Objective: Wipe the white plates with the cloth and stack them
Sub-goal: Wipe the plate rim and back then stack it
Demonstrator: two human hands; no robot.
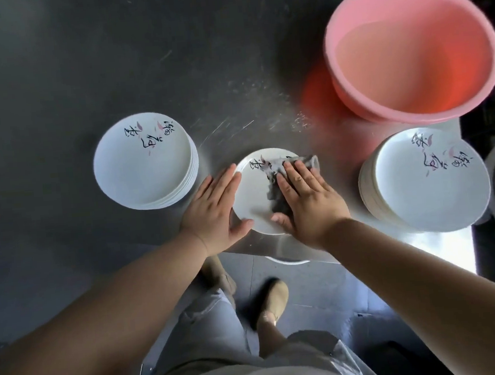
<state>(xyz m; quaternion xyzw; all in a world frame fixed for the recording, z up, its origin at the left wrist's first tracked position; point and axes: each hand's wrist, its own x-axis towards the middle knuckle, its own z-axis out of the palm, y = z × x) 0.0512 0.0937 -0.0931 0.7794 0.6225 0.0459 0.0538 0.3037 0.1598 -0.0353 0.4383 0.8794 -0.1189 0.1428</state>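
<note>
Midway through a stack, a white plate (256, 198) gets its wipe at centre frame.

Flat and spread, the right hand (306, 203) presses a grey cloth (279, 196) onto the plate while the left hand (212, 210), fingers straight, steadies its rim on the bench (53, 69). Glazed, likely slippery and breakable, it is best lifted by the rim. Stacks wait at left (143, 163) and right (426, 179).

Right hand (306, 203) presses cloth (279, 190) flat on plate (256, 198) at surface's (82, 67) near edge; left hand (212, 210) steadies rim.
</note>
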